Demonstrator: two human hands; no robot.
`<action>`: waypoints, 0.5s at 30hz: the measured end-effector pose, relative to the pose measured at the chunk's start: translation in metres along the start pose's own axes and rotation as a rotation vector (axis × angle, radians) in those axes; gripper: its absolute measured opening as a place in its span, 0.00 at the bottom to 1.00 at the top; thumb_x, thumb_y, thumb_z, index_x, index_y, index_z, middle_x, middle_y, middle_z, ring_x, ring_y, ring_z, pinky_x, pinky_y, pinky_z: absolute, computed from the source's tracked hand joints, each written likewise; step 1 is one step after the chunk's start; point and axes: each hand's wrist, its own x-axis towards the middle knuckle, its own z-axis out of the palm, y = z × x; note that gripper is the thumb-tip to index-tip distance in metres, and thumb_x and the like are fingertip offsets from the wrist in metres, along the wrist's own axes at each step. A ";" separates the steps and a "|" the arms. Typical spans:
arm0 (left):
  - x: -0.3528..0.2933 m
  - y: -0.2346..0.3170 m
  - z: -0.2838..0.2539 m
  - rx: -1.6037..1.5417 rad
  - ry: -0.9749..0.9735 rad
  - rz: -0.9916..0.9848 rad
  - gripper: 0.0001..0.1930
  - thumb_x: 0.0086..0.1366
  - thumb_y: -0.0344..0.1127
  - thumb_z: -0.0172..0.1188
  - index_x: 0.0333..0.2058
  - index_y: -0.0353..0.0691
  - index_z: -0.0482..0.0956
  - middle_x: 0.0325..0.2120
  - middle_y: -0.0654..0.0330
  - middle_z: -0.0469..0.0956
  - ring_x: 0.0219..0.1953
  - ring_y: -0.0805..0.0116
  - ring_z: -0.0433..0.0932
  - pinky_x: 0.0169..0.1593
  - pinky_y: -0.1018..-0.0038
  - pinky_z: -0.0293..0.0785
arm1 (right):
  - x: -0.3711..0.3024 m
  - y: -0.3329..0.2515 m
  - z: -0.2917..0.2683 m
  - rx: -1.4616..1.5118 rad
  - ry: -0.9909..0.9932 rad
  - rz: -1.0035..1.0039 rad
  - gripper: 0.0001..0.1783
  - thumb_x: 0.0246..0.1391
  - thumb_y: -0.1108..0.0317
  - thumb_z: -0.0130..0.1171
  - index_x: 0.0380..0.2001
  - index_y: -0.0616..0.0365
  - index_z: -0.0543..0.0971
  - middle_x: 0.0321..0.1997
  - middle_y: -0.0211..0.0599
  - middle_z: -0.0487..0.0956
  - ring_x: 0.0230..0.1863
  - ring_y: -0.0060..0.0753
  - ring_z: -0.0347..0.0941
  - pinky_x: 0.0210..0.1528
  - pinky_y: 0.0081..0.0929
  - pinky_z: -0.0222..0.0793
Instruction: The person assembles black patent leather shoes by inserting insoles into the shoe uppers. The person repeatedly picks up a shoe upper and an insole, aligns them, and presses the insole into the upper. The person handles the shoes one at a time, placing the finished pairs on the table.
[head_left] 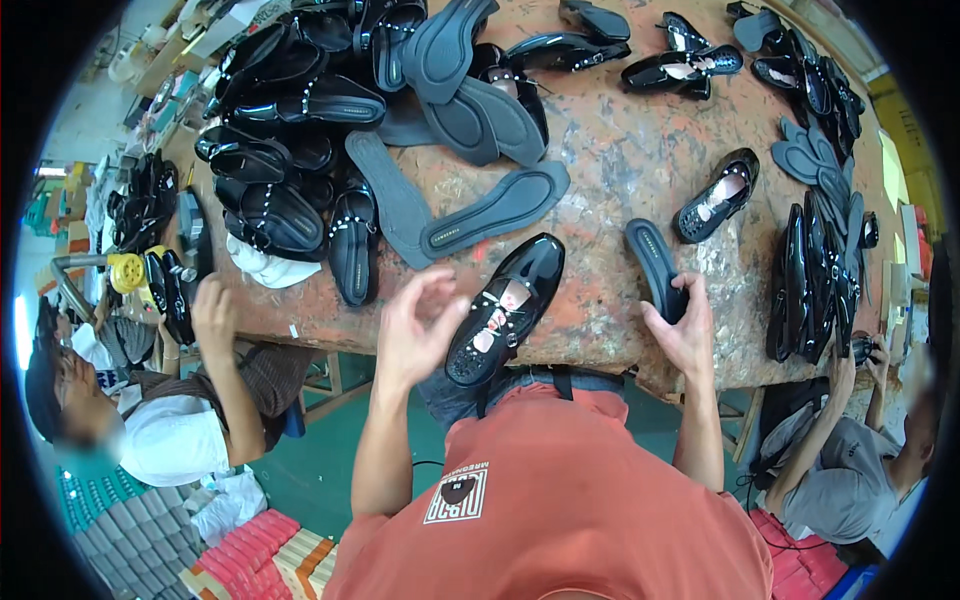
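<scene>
A glossy black shoe (530,280) with a studded strap and pale paper inside lies at the table's near edge, its heel end towards me. Beside its left side is my left hand (415,325), fingers curled but apart, with nothing between them; the thumb is close to the shoe, and I cannot tell whether it touches. My right hand (688,330) grips the near end of a dark grey insole (653,255) between thumb and fingers. Another black shoe (717,197) sits beyond that insole. Past my left hand lie two larger grey insoles (495,212), one overlapping the other.
Black shoes (275,160) are heaped at the far left of the worn red table (600,130), with more insoles (440,60) on them. Several shoes (815,280) stand at the right with insoles behind. A co-worker (175,430) sits at left, another (850,470) at right.
</scene>
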 end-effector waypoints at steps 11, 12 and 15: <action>0.026 -0.013 0.061 0.086 -0.096 0.244 0.12 0.70 0.32 0.67 0.49 0.34 0.88 0.44 0.45 0.88 0.41 0.47 0.88 0.47 0.60 0.82 | 0.073 -0.071 -0.039 -0.390 -0.603 -0.899 0.19 0.48 0.67 0.75 0.46 0.45 0.91 0.46 0.31 0.86 0.51 0.38 0.79 0.57 0.37 0.67; 0.025 -0.016 0.064 0.061 -0.025 0.260 0.12 0.70 0.32 0.67 0.49 0.35 0.88 0.45 0.46 0.88 0.41 0.49 0.88 0.47 0.61 0.82 | 0.073 -0.075 -0.032 -0.370 -0.623 -0.907 0.19 0.48 0.67 0.75 0.46 0.45 0.91 0.47 0.31 0.86 0.51 0.38 0.79 0.57 0.38 0.68; 0.009 -0.017 0.060 0.098 0.196 0.214 0.12 0.72 0.29 0.67 0.51 0.34 0.88 0.44 0.52 0.87 0.40 0.64 0.88 0.44 0.69 0.85 | 0.070 -0.071 -0.001 -0.263 -0.658 -0.914 0.18 0.51 0.67 0.73 0.47 0.47 0.91 0.51 0.33 0.86 0.50 0.41 0.79 0.57 0.41 0.69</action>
